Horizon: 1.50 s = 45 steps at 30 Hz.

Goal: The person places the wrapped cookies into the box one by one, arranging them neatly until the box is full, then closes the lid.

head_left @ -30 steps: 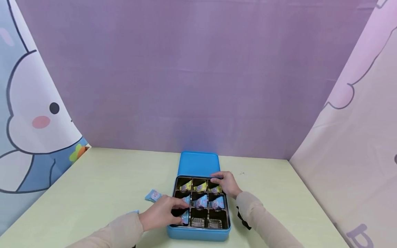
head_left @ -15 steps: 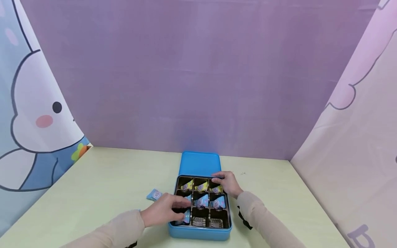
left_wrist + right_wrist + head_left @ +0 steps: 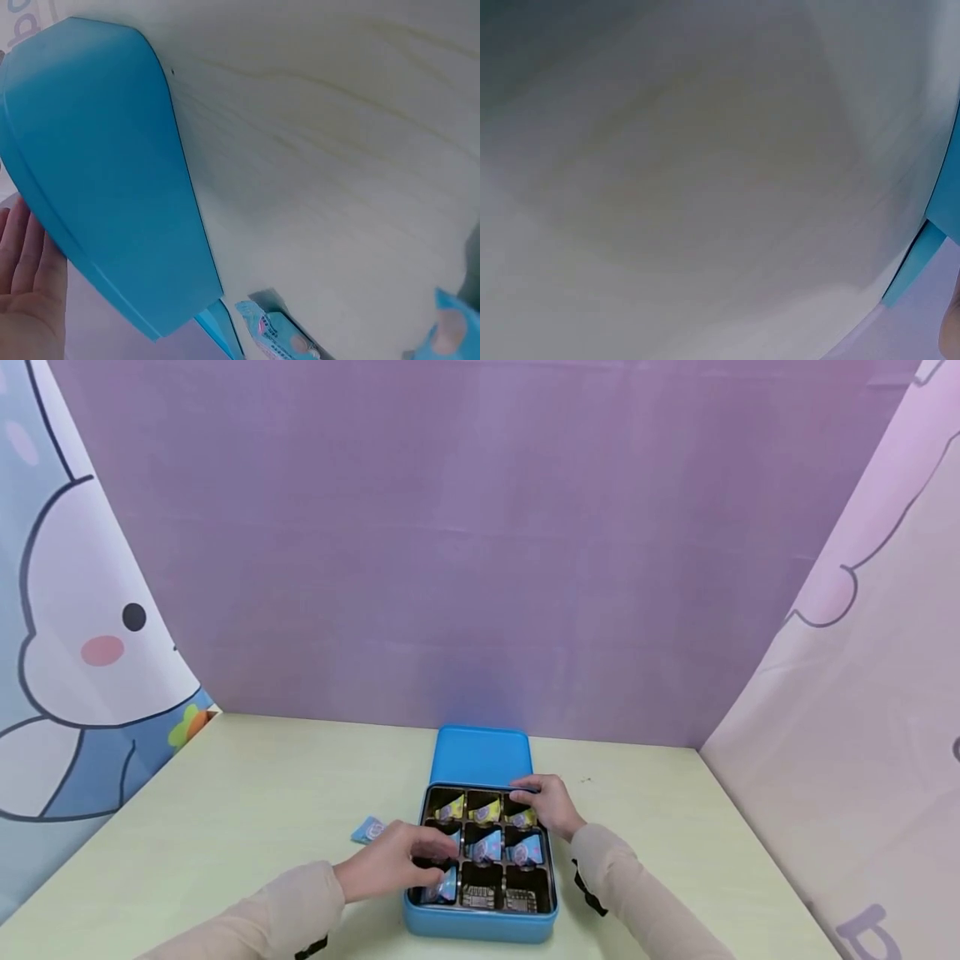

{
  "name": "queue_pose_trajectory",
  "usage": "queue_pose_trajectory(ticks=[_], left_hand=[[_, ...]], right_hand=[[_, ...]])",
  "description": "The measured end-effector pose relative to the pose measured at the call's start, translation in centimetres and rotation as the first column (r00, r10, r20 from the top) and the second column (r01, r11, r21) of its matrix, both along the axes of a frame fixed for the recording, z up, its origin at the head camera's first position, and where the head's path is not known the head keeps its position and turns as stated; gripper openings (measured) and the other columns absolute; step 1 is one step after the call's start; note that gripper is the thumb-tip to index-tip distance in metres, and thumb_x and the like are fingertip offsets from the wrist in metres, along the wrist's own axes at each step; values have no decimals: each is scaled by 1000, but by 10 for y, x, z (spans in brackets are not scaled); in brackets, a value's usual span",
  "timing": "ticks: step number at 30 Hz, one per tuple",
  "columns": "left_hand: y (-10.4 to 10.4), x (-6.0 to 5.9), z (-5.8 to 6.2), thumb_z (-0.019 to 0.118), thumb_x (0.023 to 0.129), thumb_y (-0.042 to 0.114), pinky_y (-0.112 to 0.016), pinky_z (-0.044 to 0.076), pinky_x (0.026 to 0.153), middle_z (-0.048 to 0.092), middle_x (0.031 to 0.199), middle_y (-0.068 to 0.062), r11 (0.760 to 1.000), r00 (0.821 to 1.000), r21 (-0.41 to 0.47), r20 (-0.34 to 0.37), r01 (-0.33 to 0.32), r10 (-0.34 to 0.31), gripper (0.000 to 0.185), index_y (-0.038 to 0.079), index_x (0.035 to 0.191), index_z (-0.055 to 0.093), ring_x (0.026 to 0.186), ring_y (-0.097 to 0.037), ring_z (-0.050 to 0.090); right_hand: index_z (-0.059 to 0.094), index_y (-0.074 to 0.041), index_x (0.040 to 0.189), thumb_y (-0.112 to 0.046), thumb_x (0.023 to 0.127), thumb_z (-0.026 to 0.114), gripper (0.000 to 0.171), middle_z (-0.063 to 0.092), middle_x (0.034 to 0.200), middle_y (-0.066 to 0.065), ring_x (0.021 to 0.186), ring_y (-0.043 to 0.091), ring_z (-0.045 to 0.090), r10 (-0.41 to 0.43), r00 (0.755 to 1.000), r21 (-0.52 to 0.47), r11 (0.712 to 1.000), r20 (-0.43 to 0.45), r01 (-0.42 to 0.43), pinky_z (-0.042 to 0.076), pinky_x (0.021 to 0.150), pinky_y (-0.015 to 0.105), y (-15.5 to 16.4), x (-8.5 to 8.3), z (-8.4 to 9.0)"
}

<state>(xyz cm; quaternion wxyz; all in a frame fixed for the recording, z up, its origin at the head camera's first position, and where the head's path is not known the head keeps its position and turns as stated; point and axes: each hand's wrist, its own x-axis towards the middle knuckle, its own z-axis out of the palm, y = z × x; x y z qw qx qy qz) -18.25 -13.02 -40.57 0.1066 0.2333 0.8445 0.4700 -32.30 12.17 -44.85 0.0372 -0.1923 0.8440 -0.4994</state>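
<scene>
A blue box with a black divided insert stands at the front of the table. My left hand hovers over its front-left compartment, thumb and fingers apart. A blue-wrapped candy lies tilted in that compartment, just beneath the thumb. In the left wrist view, straight fingers show beside the box wall. My right hand holds the far right corner of the box, thumb and fingers on either side of the rim. Yellow-wrapped candies fill the back row; blue ones sit in the middle row.
The blue lid lies behind the box. Another blue-wrapped candy is on the table left of the box, partly behind my left hand; the left wrist view shows a further blue wrapper. A purple curtain closes off the back.
My left hand has risen slightly and drawn back from the candy in the front-left compartment, leaving it lying there. My right hand stays at the box's far corner.
</scene>
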Motion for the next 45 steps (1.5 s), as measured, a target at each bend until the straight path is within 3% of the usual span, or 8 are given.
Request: queue_pose_trajectory(ticks=[15, 20, 25, 29, 37, 45], left_hand=[[-13, -4, 8, 66, 85, 18, -42, 49, 90, 64, 114, -8, 999, 999, -45, -38, -23, 21, 34, 8, 117, 62, 107, -28, 59], [-22, -11, 15, 66, 85, 19, -46, 47, 92, 64, 115, -6, 998, 995, -42, -91, -55, 50, 34, 9, 117, 62, 107, -25, 60], [-33, -21, 22, 66, 85, 20, -41, 49, 91, 64, 114, -2, 992, 981, -67, -168, -107, 94, 29, 17, 114, 64, 105, -22, 60], [-46, -27, 22, 66, 85, 21, -32, 51, 88, 65, 113, -1, 986, 975, -106, -199, -125, 102, 30, 14, 114, 64, 103, -19, 61], [-70, -42, 11, 64, 87, 19, -34, 51, 88, 64, 113, -9, 991, 993, -121, -111, -51, 37, 28, 13, 114, 64, 106, -27, 60], [-83, -48, 1, 64, 86, 12, -51, 44, 95, 62, 119, -6, 986, 996, -154, -72, -57, 46, 33, 10, 118, 62, 117, -32, 52]], right_hand=[[66, -5, 112, -12, 87, 60, 26, 63, 114, 14, 94, 23, 63, 7, 1000, 0, 1000, 9, -7, 43, 62, 28, -1, 0, 2], [66, -5, 111, -12, 87, 60, 26, 63, 114, 14, 95, 23, 63, 6, 1000, 0, 1000, 4, -6, 43, 63, 28, 0, 0, 2], [66, -6, 111, -11, 88, 60, 25, 63, 114, 14, 96, 24, 62, 0, 1000, -5, 1000, 1, 0, 47, 67, 30, 2, 1, 2], [66, -6, 111, -12, 88, 60, 25, 63, 115, 14, 99, 26, 62, 15, 1000, -13, 1000, 5, -15, 48, 69, 30, 2, 1, 1], [66, -6, 110, -11, 88, 60, 24, 62, 115, 15, 100, 27, 61, 20, 1000, -20, 1000, 2, -20, 47, 67, 29, 1, 2, 0], [67, -7, 109, -11, 88, 60, 23, 63, 113, 13, 93, 22, 62, 10, 1000, -15, 1000, 5, -10, 43, 63, 29, 0, 2, 0]])
